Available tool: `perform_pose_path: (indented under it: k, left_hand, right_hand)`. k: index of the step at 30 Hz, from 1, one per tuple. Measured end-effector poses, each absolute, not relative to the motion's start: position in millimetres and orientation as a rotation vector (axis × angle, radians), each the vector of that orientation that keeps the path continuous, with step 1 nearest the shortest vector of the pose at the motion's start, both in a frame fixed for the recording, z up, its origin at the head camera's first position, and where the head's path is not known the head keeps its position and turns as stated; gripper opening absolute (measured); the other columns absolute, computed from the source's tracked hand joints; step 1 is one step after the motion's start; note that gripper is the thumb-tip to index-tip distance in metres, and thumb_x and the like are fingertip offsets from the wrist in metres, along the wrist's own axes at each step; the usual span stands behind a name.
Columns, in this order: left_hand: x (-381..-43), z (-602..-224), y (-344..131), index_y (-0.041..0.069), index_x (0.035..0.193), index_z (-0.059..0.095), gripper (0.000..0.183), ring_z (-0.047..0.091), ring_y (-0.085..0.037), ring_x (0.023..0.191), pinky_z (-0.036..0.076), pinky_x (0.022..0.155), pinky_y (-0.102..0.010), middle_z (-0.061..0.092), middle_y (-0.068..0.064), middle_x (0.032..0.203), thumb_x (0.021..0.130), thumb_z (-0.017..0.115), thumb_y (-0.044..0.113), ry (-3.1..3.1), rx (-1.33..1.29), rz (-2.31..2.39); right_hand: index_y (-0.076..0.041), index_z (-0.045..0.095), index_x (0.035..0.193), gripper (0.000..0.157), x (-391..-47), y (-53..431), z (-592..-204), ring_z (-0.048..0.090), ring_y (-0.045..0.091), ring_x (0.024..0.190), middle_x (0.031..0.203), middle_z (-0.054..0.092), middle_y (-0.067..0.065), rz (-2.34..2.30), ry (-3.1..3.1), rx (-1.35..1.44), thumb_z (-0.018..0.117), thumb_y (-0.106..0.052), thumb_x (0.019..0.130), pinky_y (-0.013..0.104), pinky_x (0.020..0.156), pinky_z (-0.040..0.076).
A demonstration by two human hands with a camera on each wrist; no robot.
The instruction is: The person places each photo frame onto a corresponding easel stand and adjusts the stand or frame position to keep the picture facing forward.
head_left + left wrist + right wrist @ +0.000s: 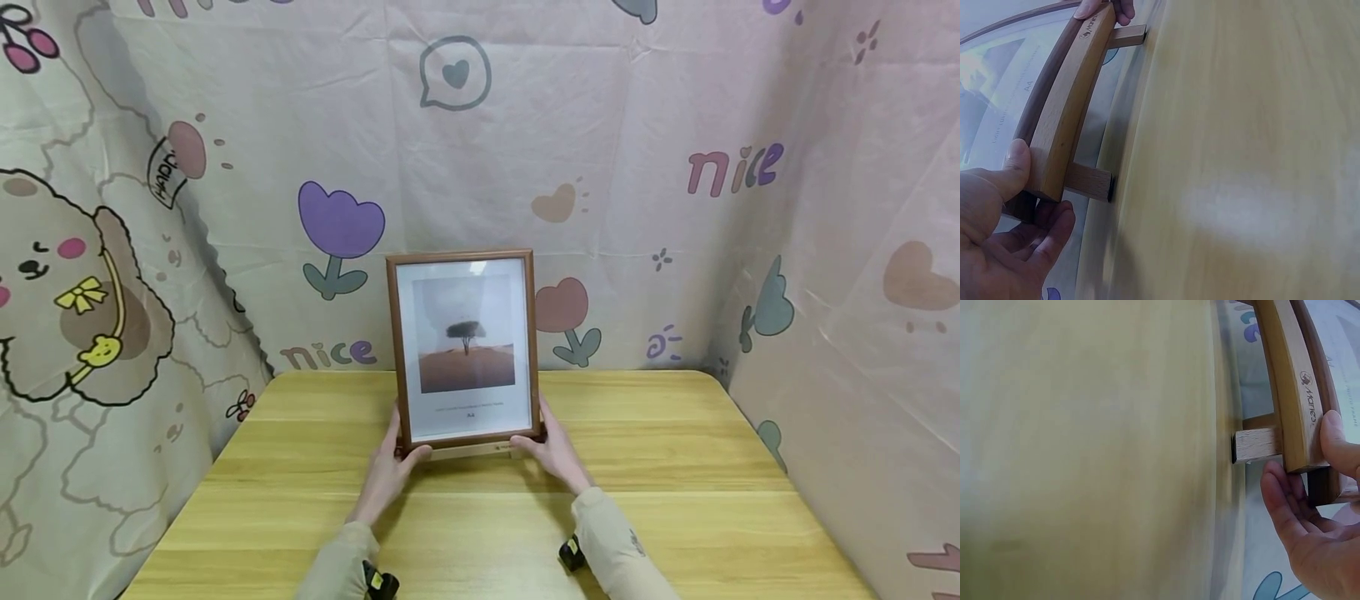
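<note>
A brown-framed picture [467, 333] of a lone tree stands upright, leaning back slightly, near the back middle of the table. Along its bottom edge runs a pale wooden stand bar [1067, 119] with a short foot [1090, 181] jutting down. The left hand [388, 477] grips the lower left corner, its thumb on the front and its fingers curled beneath. At the opposite corner the right hand [553, 454] holds on the same way, thumb in front by the printed logo [1307, 394]. The back of the frame is hidden.
A light wood table [675, 517] spreads out around the frame. Printed cloth [615, 150] hangs behind it and down both sides. Each wrist carries a small black camera, one [381, 582] by the left sleeve and one [572, 552] by the right.
</note>
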State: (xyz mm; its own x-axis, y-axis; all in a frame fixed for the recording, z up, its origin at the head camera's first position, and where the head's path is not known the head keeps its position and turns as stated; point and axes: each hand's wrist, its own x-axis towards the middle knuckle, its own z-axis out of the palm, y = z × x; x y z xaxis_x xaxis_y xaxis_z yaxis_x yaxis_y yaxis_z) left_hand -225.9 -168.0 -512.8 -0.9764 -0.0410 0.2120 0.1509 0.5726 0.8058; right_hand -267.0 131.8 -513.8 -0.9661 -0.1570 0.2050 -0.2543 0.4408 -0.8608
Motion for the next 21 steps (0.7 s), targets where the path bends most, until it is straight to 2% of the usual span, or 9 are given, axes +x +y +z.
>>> perform_pose_path:
  k: [3,6,10,13,16,18,21]
  left_hand:
    - [-227,-513,-166,0.014,0.163,0.01,0.098,0.06,-0.043,0.124,0.044,0.108,-0.058,0.05,-0.036,0.142,0.091,0.073,0.033,-2.587,-0.11,-1.355]
    - [-228,-513,-164,0.015,0.163,0.01,0.098,0.058,-0.044,0.126,0.042,0.11,-0.059,0.051,-0.035,0.143,0.091,0.072,0.034,-2.585,-0.129,-1.359]
    - [-229,-514,-162,0.013,0.163,0.01,0.097,0.053,-0.046,0.132,0.039,0.113,-0.06,0.046,-0.036,0.146,0.091,0.071,0.035,-2.592,-0.136,-1.37]
    - [-229,-514,-160,0.014,0.163,0.01,0.097,0.052,-0.046,0.133,0.038,0.113,-0.06,0.045,-0.036,0.147,0.091,0.071,0.036,-2.601,-0.134,-1.373]
    - [-231,-515,-159,0.016,0.164,0.008,0.098,0.048,-0.047,0.137,0.036,0.115,-0.061,0.041,-0.035,0.151,0.092,0.071,0.036,-2.607,-0.134,-1.392]
    - [-232,-515,-158,0.018,0.164,0.007,0.098,0.044,-0.047,0.14,0.034,0.116,-0.061,0.037,-0.033,0.154,0.092,0.071,0.037,-2.614,-0.127,-1.412]
    - [-234,-516,-156,0.018,0.164,0.007,0.099,0.045,-0.048,0.139,0.035,0.116,-0.062,0.038,-0.033,0.154,0.091,0.071,0.037,-2.607,-0.138,-1.425]
  right_hand:
    - [-0.007,0.011,0.162,0.105,-266,133,-512,0.051,0.048,0.132,0.156,0.035,0.032,1.567,-2.587,0.358,0.08,-0.023,0.085,0.059,0.118,0.032]
    - [-0.007,0.01,0.162,0.105,-265,135,-511,0.049,0.048,0.134,0.155,0.037,0.033,1.566,-2.602,0.327,0.08,-0.023,0.085,0.059,0.118,0.031]
    - [-0.006,0.011,0.162,0.103,-263,138,-512,0.061,0.044,0.12,0.138,0.055,0.035,1.559,-2.604,0.305,0.079,-0.023,0.086,0.059,0.114,0.039]
    - [-0.006,0.012,0.162,0.103,-263,140,-513,0.062,0.042,0.118,0.135,0.058,0.034,1.551,-2.599,0.296,0.08,-0.023,0.086,0.058,0.112,0.041]
    - [-0.005,0.013,0.162,0.102,-263,142,-514,0.063,0.041,0.118,0.14,0.054,0.034,1.532,-2.592,0.305,0.08,-0.023,0.086,0.057,0.111,0.043]
    - [-0.005,0.014,0.162,0.102,-263,143,-514,0.064,0.039,0.115,0.139,0.055,0.033,1.535,-2.58,0.315,0.08,-0.022,0.086,0.056,0.108,0.045]
    - [-0.007,0.015,0.162,0.102,-262,145,-514,0.067,0.035,0.106,0.131,0.061,0.031,1.552,-2.562,0.314,0.081,-0.021,0.085,0.053,0.103,0.049]
